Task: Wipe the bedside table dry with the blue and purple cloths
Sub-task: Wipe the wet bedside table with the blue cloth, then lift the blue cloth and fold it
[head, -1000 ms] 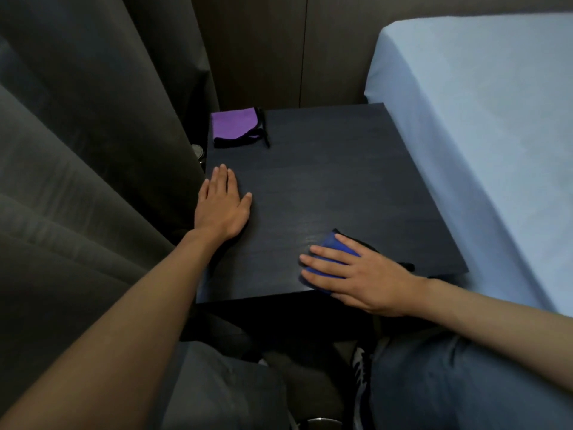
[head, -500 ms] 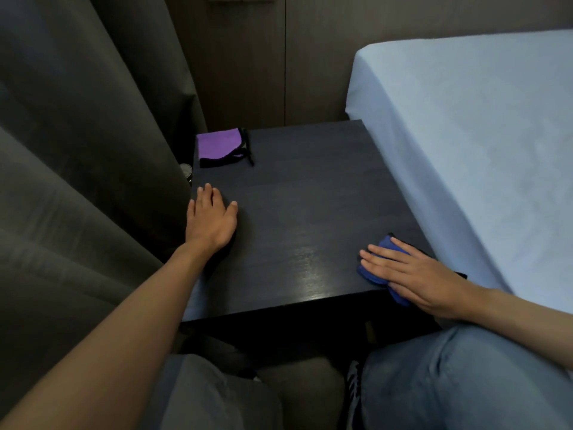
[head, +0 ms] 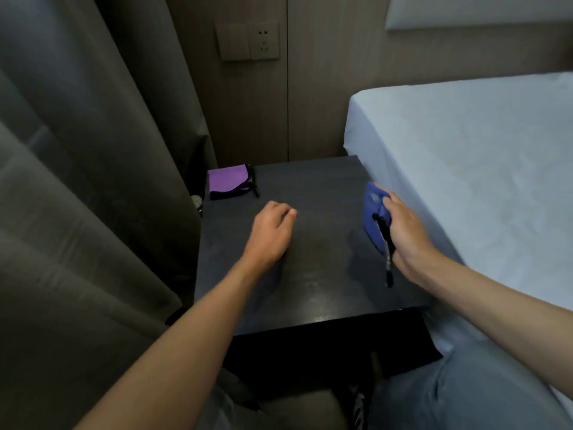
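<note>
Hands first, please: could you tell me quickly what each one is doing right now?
Left hand: loosely curled, holding nothing, over the bedside table.
Right hand: closed on the blue cloth.

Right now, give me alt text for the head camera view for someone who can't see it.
The right hand holds a bunched blue cloth lifted above a dark bedside table, beside a bed. The left hand hovers loosely curled and empty, and a folded purple cloth lies at the table's far left corner by a curtain.
</note>
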